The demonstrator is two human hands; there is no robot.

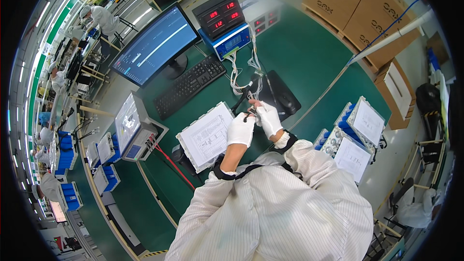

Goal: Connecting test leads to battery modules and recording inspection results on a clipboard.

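Observation:
My left hand (240, 131) and my right hand (267, 118), both in white gloves with bare fingertips, meet over the table. Their fingers pinch a black cable (249, 114) between them; its end is too small to make out. White wires (235, 81) run from the black-and-blue meter box (226, 23) with red digits down toward my fingers. Just left of my left hand lies a battery pack (207, 136) with a printed sheet on top. A black mouse pad (273, 92) with a mouse (288, 102) is beyond my right hand.
A monitor (155, 43) and black keyboard (189, 86) stand at the far left. Red leads (175, 163) trail from a grey instrument (137, 128). More blue-celled packs (367, 121) sit at the right. A pale pole (386, 39) slants over the table's right side. People work in the background.

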